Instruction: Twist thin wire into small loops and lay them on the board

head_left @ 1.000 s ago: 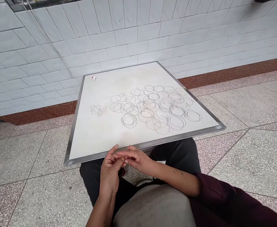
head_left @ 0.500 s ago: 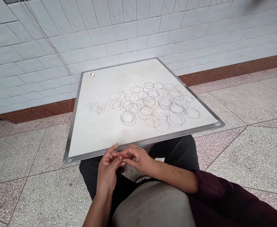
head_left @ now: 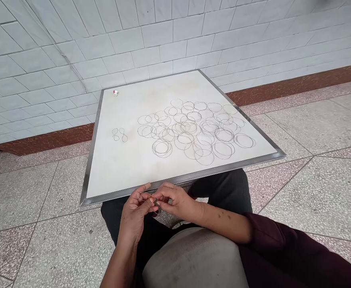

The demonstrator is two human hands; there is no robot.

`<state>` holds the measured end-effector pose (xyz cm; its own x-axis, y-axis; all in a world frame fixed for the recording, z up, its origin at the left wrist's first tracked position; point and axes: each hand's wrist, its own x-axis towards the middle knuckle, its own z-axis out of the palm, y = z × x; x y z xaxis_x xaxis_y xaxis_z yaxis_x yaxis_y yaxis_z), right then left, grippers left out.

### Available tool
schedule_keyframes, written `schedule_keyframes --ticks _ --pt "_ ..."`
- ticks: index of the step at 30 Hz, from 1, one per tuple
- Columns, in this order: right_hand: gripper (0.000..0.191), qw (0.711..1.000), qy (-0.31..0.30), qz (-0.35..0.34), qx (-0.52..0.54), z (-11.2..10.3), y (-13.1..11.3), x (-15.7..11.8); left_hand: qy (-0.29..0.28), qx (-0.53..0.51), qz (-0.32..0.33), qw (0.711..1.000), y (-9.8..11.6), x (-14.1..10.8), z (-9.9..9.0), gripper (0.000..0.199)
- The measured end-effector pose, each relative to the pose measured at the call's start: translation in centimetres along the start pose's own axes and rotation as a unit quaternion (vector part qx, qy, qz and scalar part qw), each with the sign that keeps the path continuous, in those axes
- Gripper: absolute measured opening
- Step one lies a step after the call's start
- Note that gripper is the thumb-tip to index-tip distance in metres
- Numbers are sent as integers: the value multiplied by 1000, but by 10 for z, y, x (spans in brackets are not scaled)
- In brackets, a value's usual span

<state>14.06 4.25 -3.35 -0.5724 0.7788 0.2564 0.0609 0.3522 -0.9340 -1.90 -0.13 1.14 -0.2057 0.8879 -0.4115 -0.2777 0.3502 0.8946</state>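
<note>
Thin pale wire loop (head_left: 144, 193), still pinched by left hand (head_left: 132, 214) and right hand (head_left: 179, 202)! Barely a shift, so it stays off the white, metal-edged worktop (head_left: 120, 170).

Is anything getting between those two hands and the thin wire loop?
Nothing visible is. The left hand and right hand both already have the thin wire loop at their fingertips. The table's metal edging lies beyond the hands, not between them and the wire.
</note>
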Motion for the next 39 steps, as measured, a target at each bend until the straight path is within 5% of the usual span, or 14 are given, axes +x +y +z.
schedule_keyframes --ticks 14,26,39 --pt "25 999 15 34 0 5 -4 -1 -11 25 -4 1000 1 1 0 54" --pt "16 994 98 -7 -56 11 -3 0 -23 13 14 1000 -7 1 3 49" --pt "17 994 85 -55 -35 6 4 1 -13 11 -11 1000 -9 4 -2 57"
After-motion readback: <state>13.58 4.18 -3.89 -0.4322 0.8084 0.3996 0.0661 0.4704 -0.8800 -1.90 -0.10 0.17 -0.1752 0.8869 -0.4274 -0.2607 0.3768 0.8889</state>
